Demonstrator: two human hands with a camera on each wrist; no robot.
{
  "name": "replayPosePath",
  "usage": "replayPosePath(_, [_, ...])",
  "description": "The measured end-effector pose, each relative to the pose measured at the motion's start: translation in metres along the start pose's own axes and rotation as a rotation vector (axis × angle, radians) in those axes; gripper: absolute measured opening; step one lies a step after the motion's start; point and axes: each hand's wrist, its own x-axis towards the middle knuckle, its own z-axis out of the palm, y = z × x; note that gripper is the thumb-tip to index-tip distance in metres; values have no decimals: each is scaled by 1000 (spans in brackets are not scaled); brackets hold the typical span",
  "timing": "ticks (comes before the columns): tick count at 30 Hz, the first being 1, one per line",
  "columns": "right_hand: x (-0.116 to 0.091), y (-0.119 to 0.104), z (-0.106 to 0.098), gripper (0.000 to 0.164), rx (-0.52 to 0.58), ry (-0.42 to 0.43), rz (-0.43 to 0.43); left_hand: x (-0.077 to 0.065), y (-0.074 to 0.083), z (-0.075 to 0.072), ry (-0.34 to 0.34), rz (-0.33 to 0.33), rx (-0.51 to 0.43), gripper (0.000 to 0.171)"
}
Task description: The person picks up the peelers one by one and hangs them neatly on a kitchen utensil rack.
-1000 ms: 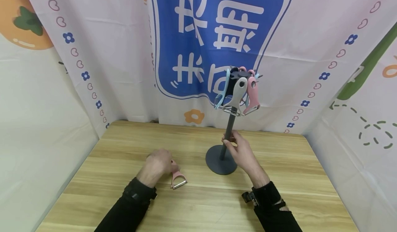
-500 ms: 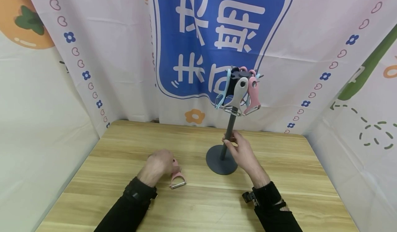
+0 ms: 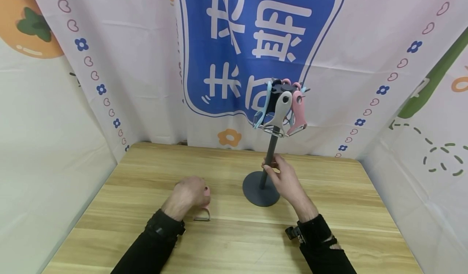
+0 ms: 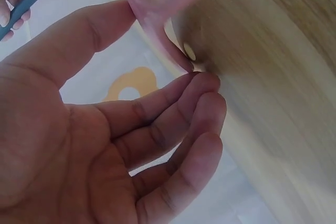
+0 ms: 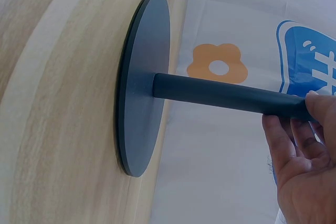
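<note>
A pink Y-shaped peeler is by the table surface, pinched between the thumb and fingertips of my left hand. That hand covers part of its handle, and the metal blade points toward me. In the left wrist view the peeler is partly blurred, with the thumb on one side and fingertips at its end. My right hand grips the post of a dark grey stand; the right wrist view shows thumb and fingers around the post. White, pink and light blue peelers hang from the stand's top.
The stand's round base sits flat on the wooden table, right of its middle. A printed curtain hangs behind the table's back edge, with pale cloth walls on both sides.
The pink peeler has turned in my left hand, its blade end swinging left toward the wrist. My right hand and the stand stay where they were.
</note>
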Motion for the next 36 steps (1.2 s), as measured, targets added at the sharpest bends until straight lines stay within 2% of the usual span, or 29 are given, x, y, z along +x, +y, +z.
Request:
replayPosePath(6, [0, 0, 0, 22, 0, 4, 0, 3, -1, 1, 11, 53, 0, 17])
replayPosePath(13, [1, -1, 0, 21, 1, 4, -1, 7, 0, 3, 27, 117, 40, 26])
replayPosePath(21, [1, 0, 0, 21, 4, 3, -4, 9, -1, 3, 69, 143, -51, 24])
replayPosePath(28, [1, 0, 0, 21, 4, -1, -2, 13, -3, 2, 214, 200, -28, 34])
replayPosePath(36, [0, -1, -1, 21, 11, 0, 0, 20, -2, -3, 389, 221, -67, 43])
